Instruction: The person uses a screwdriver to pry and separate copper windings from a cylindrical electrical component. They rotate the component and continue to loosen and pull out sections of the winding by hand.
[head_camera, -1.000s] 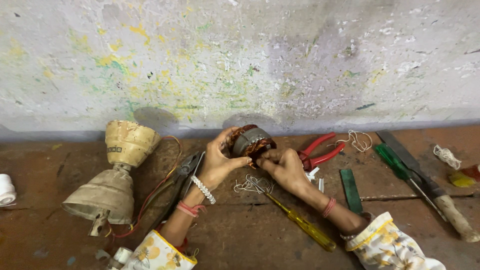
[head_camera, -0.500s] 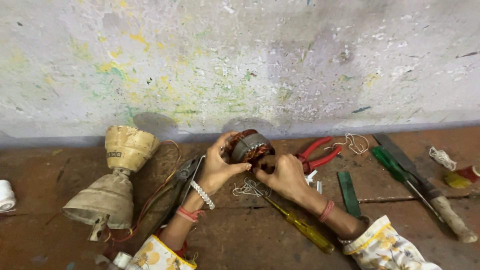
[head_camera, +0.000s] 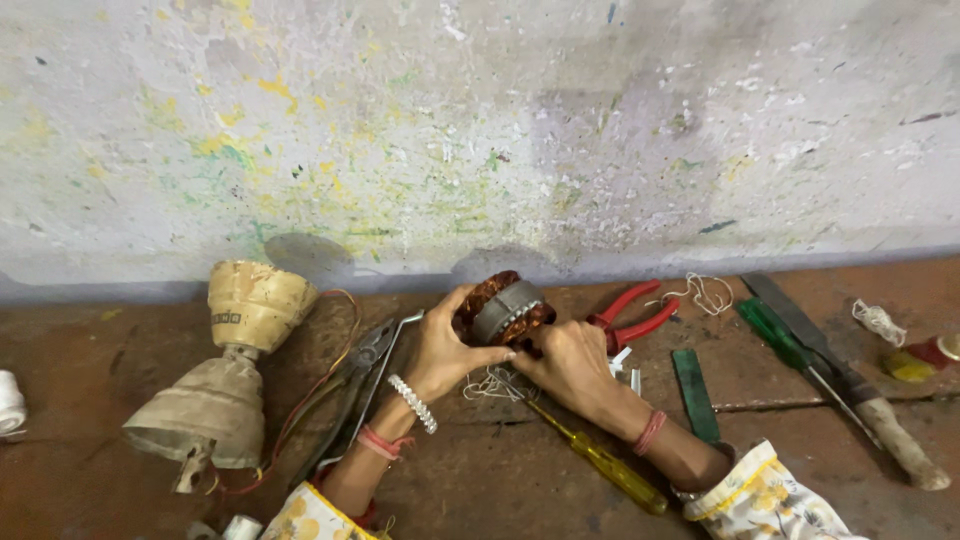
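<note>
A small motor stator (head_camera: 502, 305) with copper windings and a grey metal band is held upright on the brown floor, close to the wall. My left hand (head_camera: 447, 350) grips its left side, thumb reaching under it. My right hand (head_camera: 570, 365) presses against its lower right side, fingers curled at the winding. A tangle of pale thread (head_camera: 490, 385) lies just below the stator between both hands.
A dusty cream fan part with wires (head_camera: 225, 370) lies at left beside grey pliers (head_camera: 362, 375). A yellow-handled screwdriver (head_camera: 600, 460) lies under my right forearm. Red-handled pliers (head_camera: 630, 315), a green strip (head_camera: 692, 390), a green screwdriver (head_camera: 785, 345) and a wooden-handled file (head_camera: 850, 385) lie at right.
The stator has tilted slightly and both hands shifted a little on it. The view has drifted slightly; nothing else moved.
</note>
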